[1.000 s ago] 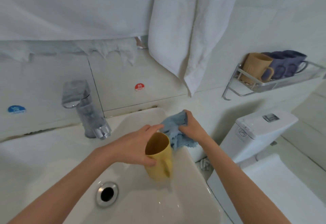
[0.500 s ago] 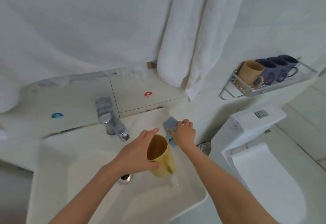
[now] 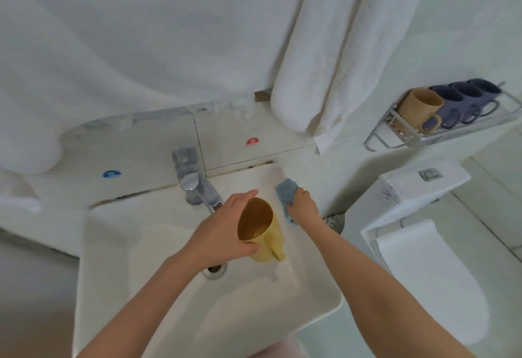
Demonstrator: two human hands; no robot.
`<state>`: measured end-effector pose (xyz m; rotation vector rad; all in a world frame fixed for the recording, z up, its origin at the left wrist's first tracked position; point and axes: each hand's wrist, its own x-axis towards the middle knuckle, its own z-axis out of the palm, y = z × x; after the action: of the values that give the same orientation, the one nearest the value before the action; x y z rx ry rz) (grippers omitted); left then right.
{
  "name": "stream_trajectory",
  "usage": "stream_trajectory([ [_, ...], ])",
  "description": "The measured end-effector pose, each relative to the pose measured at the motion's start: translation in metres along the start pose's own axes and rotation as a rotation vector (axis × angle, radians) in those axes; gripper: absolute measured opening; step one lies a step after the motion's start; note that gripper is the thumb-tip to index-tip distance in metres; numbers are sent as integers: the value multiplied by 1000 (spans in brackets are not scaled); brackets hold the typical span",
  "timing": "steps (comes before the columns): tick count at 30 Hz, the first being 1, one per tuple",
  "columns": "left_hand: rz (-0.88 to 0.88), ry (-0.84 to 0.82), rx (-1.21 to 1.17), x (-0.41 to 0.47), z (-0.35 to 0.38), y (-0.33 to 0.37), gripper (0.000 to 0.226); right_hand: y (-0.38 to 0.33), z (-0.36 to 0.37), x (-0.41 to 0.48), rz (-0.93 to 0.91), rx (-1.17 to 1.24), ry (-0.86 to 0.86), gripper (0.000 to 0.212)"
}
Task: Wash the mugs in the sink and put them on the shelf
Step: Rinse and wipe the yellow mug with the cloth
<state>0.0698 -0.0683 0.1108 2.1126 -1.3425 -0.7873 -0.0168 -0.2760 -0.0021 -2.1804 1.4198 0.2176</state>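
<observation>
My left hand [image 3: 223,230] grips a yellow mug [image 3: 262,233] by its rim and side, holding it above the white sink [image 3: 175,307], mouth up, handle towards me. My right hand [image 3: 303,206] holds a blue cloth [image 3: 285,192] against the sink's back right rim, just right of the mug. On the wall shelf [image 3: 440,134] at the upper right stand a tan mug [image 3: 418,110] and three dark blue mugs [image 3: 463,100] in a row.
A chrome tap [image 3: 197,188] stands behind the basin, its spout just left of the mug. The drain [image 3: 214,268] lies under my left wrist. White towels [image 3: 333,55] hang above. A white toilet [image 3: 418,233] stands to the right, below the shelf.
The camera has risen and pulled back, showing more of the sink. My right hand has brought the cloth down onto the sink rim. The mug stays in my left hand.
</observation>
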Motion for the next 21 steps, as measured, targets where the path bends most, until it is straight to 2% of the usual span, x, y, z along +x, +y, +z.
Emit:
stream_trajectory([
  [5, -9, -8, -112, 5, -4, -5, 97, 2, -2, 0, 9, 46, -5, 58],
  [7, -6, -13, -179, 7, -4, -5, 95, 0, -12, -14, -125, 13, 157, 62],
  [8, -2, -24, -215, 9, -5, -5, 94, -3, -20, -24, -245, 70, 250, 59],
  [9, 4, -49, -254, 10, -6, -4, 92, -5, -30, -36, -354, 205, 262, 53],
  [10, 17, -88, -299, 11, -7, -3, 88, -7, -40, -49, -414, 402, 151, 47],
  [11, 38, -130, -348, 12, -9, -1, 85, -9, -51, -64, -443, 608, -89, 45],
  [13, 92, -207, -418, 13, -11, 1, 81, -4, -66, -89, -453, 889, -628, 64],
  [14, 117, -241, -430, 13, -11, 3, 83, 2, -71, -98, -461, 913, -774, 78],
  [15, 143, -269, -431, 13, -11, 5, 85, 9, -74, -105, -467, 915, -853, 88],
  [17, 202, -309, -418, 14, -8, 10, 89, 22, -78, -117, -478, 894, -896, 97],
  [21, 305, -379, -459, 24, 2, 27, 90, 48, -91, -135, -482, 816, -732, 93],
])
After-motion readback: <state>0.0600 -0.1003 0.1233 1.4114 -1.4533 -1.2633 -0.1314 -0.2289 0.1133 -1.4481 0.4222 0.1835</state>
